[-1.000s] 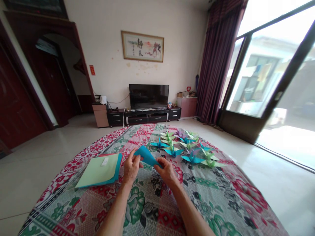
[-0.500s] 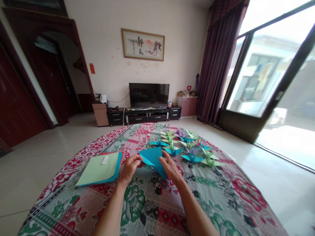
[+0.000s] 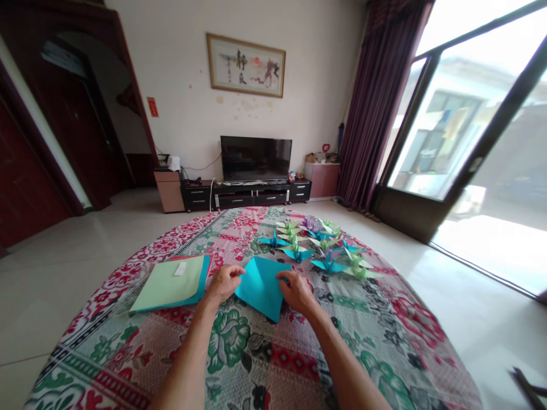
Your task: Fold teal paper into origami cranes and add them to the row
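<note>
A blue sheet of origami paper (image 3: 261,289) is spread between my hands, just above the patterned tablecloth. My left hand (image 3: 226,283) pinches its left edge between thumb and fingers. On the opposite side, my right hand (image 3: 296,289) grips the right edge, its lower fingers partly hidden behind the paper. Beyond the right hand stand several folded paper cranes (image 3: 330,263) in blue, green and purple. Left of my left hand lies a stack of coloured paper (image 3: 171,285), pale green on top, with a small white slip (image 3: 180,269) on it.
The round table wears a floral tablecloth (image 3: 265,370). Across the room, a television (image 3: 256,158) stands on a low black cabinet (image 3: 273,197). A purple curtain (image 3: 363,114) hangs beside the glass door (image 3: 431,131) on the right.
The blue paper has gone from a folded, tilted shape to a more opened-out sheet facing me. My right hand has turned to pinch its right edge. The view has shifted slightly.
</note>
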Demonstrator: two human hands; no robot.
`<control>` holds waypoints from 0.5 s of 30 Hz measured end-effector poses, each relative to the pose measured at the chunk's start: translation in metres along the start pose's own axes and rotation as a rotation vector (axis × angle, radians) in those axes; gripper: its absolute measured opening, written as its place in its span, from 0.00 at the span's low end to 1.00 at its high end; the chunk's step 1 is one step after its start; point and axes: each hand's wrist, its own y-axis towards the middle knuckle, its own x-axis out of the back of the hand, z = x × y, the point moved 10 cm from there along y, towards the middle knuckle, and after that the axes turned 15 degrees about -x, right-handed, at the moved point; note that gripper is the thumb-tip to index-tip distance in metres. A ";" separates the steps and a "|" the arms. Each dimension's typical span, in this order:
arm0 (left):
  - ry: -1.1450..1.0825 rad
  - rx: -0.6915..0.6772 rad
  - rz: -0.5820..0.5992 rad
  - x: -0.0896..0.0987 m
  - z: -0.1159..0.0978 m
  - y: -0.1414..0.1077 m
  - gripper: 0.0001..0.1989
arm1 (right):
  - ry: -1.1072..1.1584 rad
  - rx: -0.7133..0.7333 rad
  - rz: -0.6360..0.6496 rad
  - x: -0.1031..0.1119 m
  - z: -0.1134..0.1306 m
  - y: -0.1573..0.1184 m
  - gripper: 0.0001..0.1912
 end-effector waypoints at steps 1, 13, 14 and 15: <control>0.073 -0.012 0.014 -0.002 -0.002 0.001 0.16 | -0.001 0.004 0.024 0.000 -0.001 -0.002 0.18; 0.424 -0.214 0.191 -0.030 -0.024 -0.003 0.22 | -0.350 0.072 -0.057 0.009 0.004 -0.024 0.28; 0.431 -0.215 0.198 -0.031 -0.025 -0.003 0.22 | -0.382 0.053 -0.093 0.012 0.005 -0.025 0.32; 0.438 -0.218 0.206 -0.032 -0.027 -0.004 0.22 | -0.420 0.038 -0.112 0.013 0.006 -0.026 0.36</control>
